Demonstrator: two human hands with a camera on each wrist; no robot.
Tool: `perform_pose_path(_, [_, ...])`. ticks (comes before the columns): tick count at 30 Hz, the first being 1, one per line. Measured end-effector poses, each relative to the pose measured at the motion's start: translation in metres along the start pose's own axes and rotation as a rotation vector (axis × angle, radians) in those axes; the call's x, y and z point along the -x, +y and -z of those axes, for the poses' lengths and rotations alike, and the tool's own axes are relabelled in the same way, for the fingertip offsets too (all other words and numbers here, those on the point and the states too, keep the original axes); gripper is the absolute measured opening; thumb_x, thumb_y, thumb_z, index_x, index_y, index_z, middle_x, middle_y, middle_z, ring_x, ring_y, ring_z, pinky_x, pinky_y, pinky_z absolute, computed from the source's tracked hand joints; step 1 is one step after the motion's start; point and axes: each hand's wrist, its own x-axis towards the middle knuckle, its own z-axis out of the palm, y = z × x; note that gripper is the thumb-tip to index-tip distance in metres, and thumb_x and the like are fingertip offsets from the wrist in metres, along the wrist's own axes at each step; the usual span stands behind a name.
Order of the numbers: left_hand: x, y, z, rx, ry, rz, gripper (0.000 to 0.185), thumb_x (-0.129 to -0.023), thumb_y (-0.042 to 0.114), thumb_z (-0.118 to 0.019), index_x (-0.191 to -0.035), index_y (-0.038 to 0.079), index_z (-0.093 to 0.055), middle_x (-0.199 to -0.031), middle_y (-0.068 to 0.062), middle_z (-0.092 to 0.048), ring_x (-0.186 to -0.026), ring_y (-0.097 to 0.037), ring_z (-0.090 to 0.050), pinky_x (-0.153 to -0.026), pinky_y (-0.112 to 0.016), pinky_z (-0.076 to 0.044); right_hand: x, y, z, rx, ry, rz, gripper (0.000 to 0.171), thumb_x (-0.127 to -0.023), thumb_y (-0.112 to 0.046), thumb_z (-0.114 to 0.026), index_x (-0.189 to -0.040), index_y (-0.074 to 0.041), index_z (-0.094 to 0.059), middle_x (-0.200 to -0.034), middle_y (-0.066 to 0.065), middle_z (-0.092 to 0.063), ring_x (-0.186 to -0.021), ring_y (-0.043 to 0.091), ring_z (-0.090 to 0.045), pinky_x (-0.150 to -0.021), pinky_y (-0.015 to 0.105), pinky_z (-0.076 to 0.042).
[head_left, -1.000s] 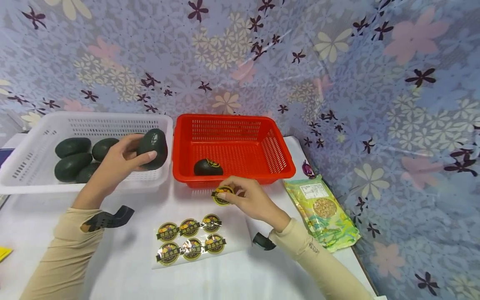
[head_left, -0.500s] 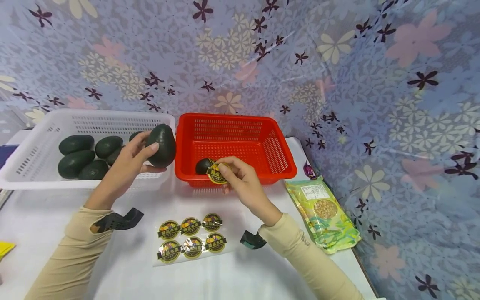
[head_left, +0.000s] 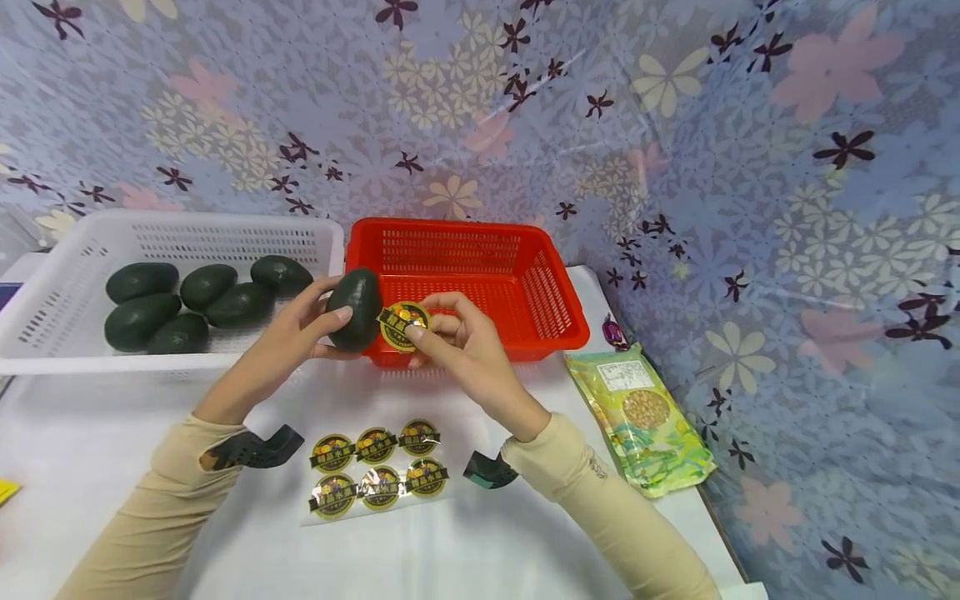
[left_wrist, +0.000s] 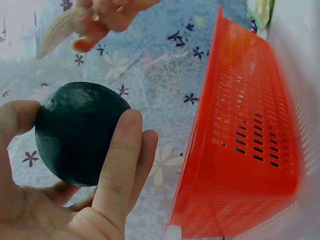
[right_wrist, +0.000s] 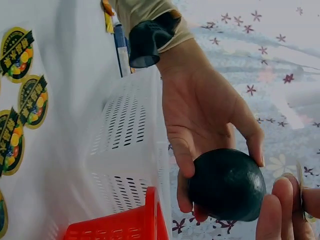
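My left hand [head_left: 292,337] grips a dark green avocado [head_left: 356,308] between thumb and fingers, held up in front of where the two baskets meet. Just right of it, my right hand [head_left: 476,354] pinches a round black and gold sticker [head_left: 403,325] by its edge. In the head view the sticker's left tip appears close to the avocado's side. The left wrist view shows the avocado [left_wrist: 82,132] in the fingers, with the sticker [left_wrist: 57,32] blurred above it. From the right wrist, the sticker [right_wrist: 300,187] is seen edge-on, apart from the avocado [right_wrist: 229,184].
A white basket [head_left: 45,354] at left holds several avocados [head_left: 142,321]. Right of it stands a red basket [head_left: 555,333], its near inside hidden by the hands. In front lies a sheet of several stickers [head_left: 378,487]. A green food bag [head_left: 648,425] and purple wrapped candy [head_left: 615,333] lie at right.
The left hand has carried the avocado rightward from over the white basket. The right hand has raised the sticker and brought it left, close to the avocado.
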Motion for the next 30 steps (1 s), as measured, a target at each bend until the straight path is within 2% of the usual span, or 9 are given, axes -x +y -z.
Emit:
perform_pose_path(5, [-0.002,0.0,-0.004,-0.026,-0.034,-0.017,0.065,-0.102,0.023,-0.057,-0.158,0.018,-0.024,-0.15,-0.023,-0.04,-0.113,-0.015,-0.064,-0.088,-0.036,-0.061,-0.008,0.0,-0.004,0.031,0.048,0.052,0.016,-0.098,-0.007,-0.062,-0.112,0.0,-0.058,-0.085,-0.002,-0.067,-0.067,0.012,-0.063,-0.071,0.026,-0.061])
perform_pose_path(10, [-0.002,-0.002,-0.009,-0.015,-0.078,-0.05,0.068,-0.1,0.014,-0.059,-0.158,0.018,-0.023,-0.149,-0.023,-0.038,-0.108,-0.007,-0.066,-0.088,-0.033,-0.061,-0.011,0.0,-0.007,0.036,0.082,0.041,0.02,-0.098,-0.011,-0.063,-0.115,-0.001,-0.063,-0.081,-0.005,-0.066,-0.064,0.011,-0.061,-0.066,0.023,-0.058])
perform_pose_path(19, [-0.001,0.0,-0.017,-0.014,-0.072,-0.086,0.074,-0.096,0.009,-0.062,-0.158,0.022,-0.023,-0.144,-0.02,-0.038,-0.115,-0.007,-0.063,-0.088,-0.03,-0.06,-0.022,0.002,-0.011,0.118,0.081,0.107,0.02,-0.097,-0.016,-0.067,-0.113,-0.006,-0.066,-0.075,-0.007,-0.07,-0.057,0.012,-0.057,-0.059,0.023,-0.054])
perform_pose_path(22, [-0.001,-0.001,-0.018,-0.003,-0.065,-0.09,0.077,-0.095,0.007,-0.063,-0.158,0.022,-0.021,-0.146,-0.018,-0.038,-0.122,-0.014,-0.059,-0.09,-0.028,-0.059,-0.025,0.005,-0.012,0.134,0.08,0.116,0.02,-0.097,-0.017,-0.067,-0.114,-0.007,-0.065,-0.075,-0.005,-0.069,-0.057,0.014,-0.055,-0.058,0.024,-0.053])
perform_pose_path(26, [-0.003,-0.003,-0.019,-0.035,-0.041,-0.085,0.081,-0.093,0.007,-0.067,-0.158,0.023,-0.02,-0.15,-0.014,-0.037,-0.132,-0.029,-0.053,-0.091,-0.021,-0.056,-0.026,0.007,-0.013,0.15,0.084,0.131,0.02,-0.097,-0.016,-0.067,-0.114,-0.006,-0.064,-0.074,0.003,-0.068,-0.056,0.014,-0.053,-0.057,0.025,-0.052])
perform_pose_path(30, [-0.004,-0.004,-0.021,-0.107,-0.004,-0.096,0.083,-0.092,0.01,-0.071,-0.157,0.026,-0.022,-0.149,-0.014,-0.038,-0.128,-0.035,-0.057,-0.087,-0.018,-0.054,-0.026,0.007,-0.014,0.181,0.1,0.148,0.019,-0.097,-0.015,-0.067,-0.113,-0.005,-0.064,-0.078,0.016,-0.068,-0.055,0.012,-0.054,-0.056,0.024,-0.054])
